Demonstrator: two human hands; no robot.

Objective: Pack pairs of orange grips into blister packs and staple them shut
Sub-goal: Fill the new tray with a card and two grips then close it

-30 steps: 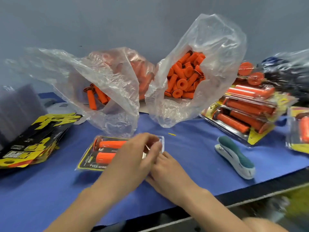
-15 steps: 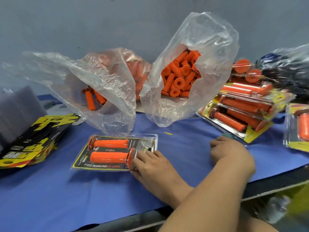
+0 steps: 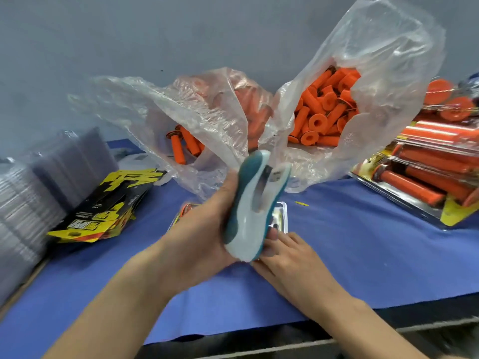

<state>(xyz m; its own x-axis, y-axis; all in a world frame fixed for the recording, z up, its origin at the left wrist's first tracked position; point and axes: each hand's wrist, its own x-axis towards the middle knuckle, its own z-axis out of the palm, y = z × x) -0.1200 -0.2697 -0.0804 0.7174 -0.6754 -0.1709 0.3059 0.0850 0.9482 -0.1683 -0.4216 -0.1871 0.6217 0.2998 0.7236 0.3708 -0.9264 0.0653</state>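
The left hand point(image 3: 204, 237), reaching toward 3 o'clock half a second ago, is now gripping the stapler point(image 3: 255, 203) above the central blister pack point(image 3: 282, 216). The right hand point(image 3: 287, 257) is still pressing flat fingers on its near corner. The blue counter point(image 3: 363, 242) is carrying grip bags point(image 3: 388, 60) at 12 o'clock, against a grey wall point(image 3: 155, 35).

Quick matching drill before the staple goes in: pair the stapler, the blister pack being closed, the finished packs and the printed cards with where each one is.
Things:
1. stapler
2. blister pack
3. finished packs
4. yellow-and-black cards

Places:
A. stacked at the right end of the blue mat
B. flat on the mat, under the right hand
C. piled at the left end of the mat
D. held up in the left hand

Pairs: 1-D, 2-B, 3-A, 4-C
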